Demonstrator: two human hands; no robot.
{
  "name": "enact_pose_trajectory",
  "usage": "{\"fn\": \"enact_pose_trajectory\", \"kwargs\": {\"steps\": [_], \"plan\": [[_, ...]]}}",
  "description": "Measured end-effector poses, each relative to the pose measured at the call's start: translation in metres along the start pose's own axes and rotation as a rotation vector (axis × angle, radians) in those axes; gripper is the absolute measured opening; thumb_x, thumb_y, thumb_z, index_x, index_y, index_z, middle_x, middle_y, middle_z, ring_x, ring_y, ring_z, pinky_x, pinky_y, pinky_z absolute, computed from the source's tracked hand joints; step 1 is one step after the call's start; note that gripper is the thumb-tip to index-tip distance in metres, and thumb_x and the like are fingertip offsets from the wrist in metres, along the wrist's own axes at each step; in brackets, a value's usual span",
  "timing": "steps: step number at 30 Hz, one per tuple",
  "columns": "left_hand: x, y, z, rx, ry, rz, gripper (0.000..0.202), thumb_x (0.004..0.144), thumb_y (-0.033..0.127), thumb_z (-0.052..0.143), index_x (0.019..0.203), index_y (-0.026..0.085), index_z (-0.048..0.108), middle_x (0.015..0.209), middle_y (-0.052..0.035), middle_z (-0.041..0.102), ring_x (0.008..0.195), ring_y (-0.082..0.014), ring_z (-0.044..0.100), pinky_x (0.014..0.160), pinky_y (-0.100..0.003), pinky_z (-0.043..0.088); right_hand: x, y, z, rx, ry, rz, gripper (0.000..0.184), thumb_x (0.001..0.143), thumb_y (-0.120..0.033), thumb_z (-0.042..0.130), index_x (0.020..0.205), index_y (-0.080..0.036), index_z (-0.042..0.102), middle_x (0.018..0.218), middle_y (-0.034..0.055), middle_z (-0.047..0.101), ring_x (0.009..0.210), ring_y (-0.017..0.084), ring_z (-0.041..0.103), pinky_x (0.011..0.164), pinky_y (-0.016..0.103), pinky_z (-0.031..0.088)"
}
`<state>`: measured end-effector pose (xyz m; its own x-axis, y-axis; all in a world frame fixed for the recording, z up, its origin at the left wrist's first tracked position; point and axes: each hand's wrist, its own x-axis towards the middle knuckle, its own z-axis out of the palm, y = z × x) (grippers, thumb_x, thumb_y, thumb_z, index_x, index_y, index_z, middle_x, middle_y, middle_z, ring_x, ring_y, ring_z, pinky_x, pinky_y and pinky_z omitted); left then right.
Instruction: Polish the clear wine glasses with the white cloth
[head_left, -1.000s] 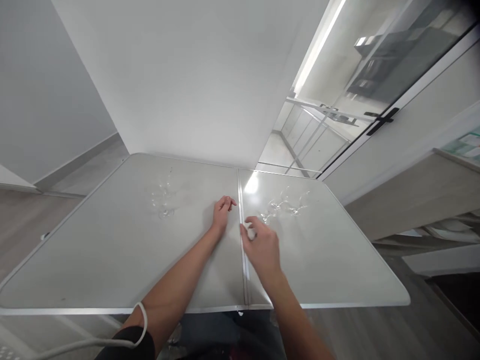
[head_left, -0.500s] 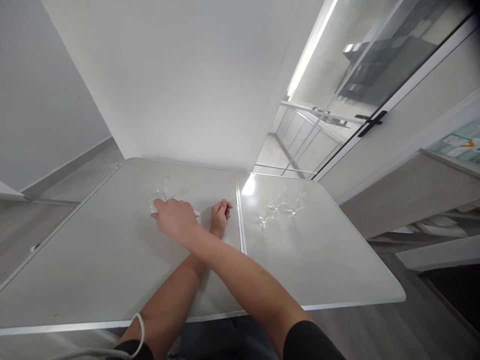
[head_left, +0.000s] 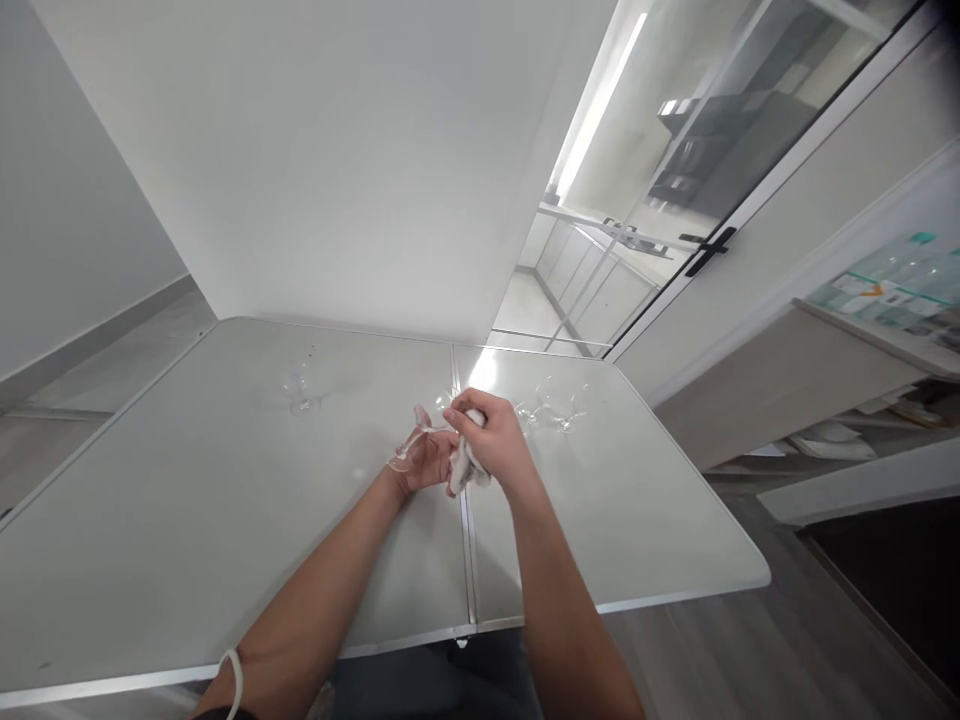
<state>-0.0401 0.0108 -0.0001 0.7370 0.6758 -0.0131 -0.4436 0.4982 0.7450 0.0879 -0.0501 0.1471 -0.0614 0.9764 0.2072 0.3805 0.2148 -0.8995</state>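
My left hand (head_left: 421,462) holds a clear stemmed glass (head_left: 409,450) just above the white folding table (head_left: 225,520), near its middle seam. My right hand (head_left: 491,442) is closed on a crumpled white cloth (head_left: 466,462) and presses it against the glass. The two hands touch. One more clear glass (head_left: 301,392) stands on the table's left half, well away from both hands. A small group of clear glasses (head_left: 555,412) stands on the right half, just beyond my right hand.
A white wall panel rises behind the table. A glass door with a black handle (head_left: 709,250) is at the back right. A wooden shelf unit (head_left: 825,380) stands to the right, past the table's edge.
My right hand reached across to the glasses on the left, then came back to the middle. My left hand, which rested on the table, now holds a glass, with the cloth against it.
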Motion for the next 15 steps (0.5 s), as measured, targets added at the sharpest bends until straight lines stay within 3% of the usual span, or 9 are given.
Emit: {"fn": "enact_pose_trajectory", "kwargs": {"steps": [1, 3, 5, 8, 10, 13, 15], "plan": [[-0.002, 0.000, 0.000, -0.018, -0.163, -0.118, 0.093, 0.070, 0.096, 0.043, 0.095, 0.010, 0.066, 0.067, -0.0118, 0.066, 0.056, -0.0250, 0.065, 0.048, -0.034, 0.051, -0.007, 0.004, -0.013, 0.000, -0.018, 0.042, 0.022, 0.086, -0.039, 0.066, 0.076, -0.020, 0.062, 0.067, -0.0039, 0.057, 0.063, 0.013, 0.051, 0.062, 0.025, 0.040], [-0.004, 0.000, 0.001, -0.020, -0.377, -0.215, 0.097, 0.064, 0.099, 0.046, 0.104, 0.012, 0.063, 0.072, -0.0106, 0.069, 0.057, -0.0237, 0.066, 0.052, -0.036, 0.055, -0.021, 0.010, -0.031, -0.033, -0.038, 0.088, 0.019, 0.086, -0.037, 0.064, 0.077, -0.020, 0.063, 0.066, -0.0037, 0.059, 0.064, 0.014, 0.052, 0.064, 0.025, 0.041], [-0.007, 0.002, 0.003, 0.018, -0.472, -0.193, 0.085, 0.065, 0.089, 0.063, 0.108, 0.015, 0.060, 0.073, -0.0076, 0.070, 0.055, -0.0208, 0.065, 0.063, -0.041, 0.058, -0.032, 0.014, -0.041, -0.105, -0.033, 0.088, 0.018, 0.087, -0.035, 0.063, 0.076, -0.021, 0.065, 0.069, -0.0027, 0.063, 0.068, 0.015, 0.055, 0.068, 0.026, 0.042], [-0.010, 0.005, 0.011, 0.131, -0.550, -0.191, 0.054, 0.073, 0.056, 0.083, 0.100, 0.016, 0.059, 0.062, -0.0015, 0.066, 0.048, -0.0161, 0.062, 0.076, -0.045, 0.058, -0.040, 0.019, -0.038, -0.147, 0.018, 0.071, 0.018, 0.085, -0.038, 0.066, 0.078, -0.021, 0.068, 0.070, -0.0020, 0.064, 0.067, 0.015, 0.055, 0.068, 0.027, 0.043], [-0.009, 0.005, 0.016, 0.153, -0.448, -0.132, 0.039, 0.077, 0.043, 0.083, 0.093, 0.016, 0.058, 0.052, 0.0048, 0.056, 0.041, -0.0096, 0.050, 0.073, -0.039, 0.057, -0.040, 0.025, -0.028, -0.063, 0.224, 0.082, 0.026, 0.090, -0.045, 0.058, 0.087, -0.021, 0.068, 0.072, -0.0012, 0.061, 0.064, 0.015, 0.053, 0.065, 0.027, 0.042], [-0.003, 0.001, 0.020, 0.108, -0.126, 0.094, 0.038, 0.078, 0.040, 0.084, 0.098, 0.017, 0.062, 0.048, 0.0115, 0.042, 0.038, -0.0028, 0.031, 0.064, -0.027, 0.051, -0.031, 0.038, -0.009, 0.056, 0.551, 0.067, 0.036, 0.097, -0.048, 0.040, 0.108, -0.022, 0.062, 0.082, 0.0011, 0.058, 0.066, 0.016, 0.053, 0.061, 0.027, 0.042], [0.002, -0.001, 0.021, 0.085, 0.035, 0.234, 0.049, 0.076, 0.042, 0.085, 0.113, 0.019, 0.062, 0.050, 0.0130, 0.042, 0.038, -0.0016, 0.025, 0.062, -0.025, 0.050, -0.020, 0.047, 0.002, 0.010, 0.501, -0.007, 0.033, 0.096, -0.042, 0.040, 0.119, -0.023, 0.056, 0.090, 0.0028, 0.056, 0.071, 0.017, 0.054, 0.063, 0.028, 0.044]]}}
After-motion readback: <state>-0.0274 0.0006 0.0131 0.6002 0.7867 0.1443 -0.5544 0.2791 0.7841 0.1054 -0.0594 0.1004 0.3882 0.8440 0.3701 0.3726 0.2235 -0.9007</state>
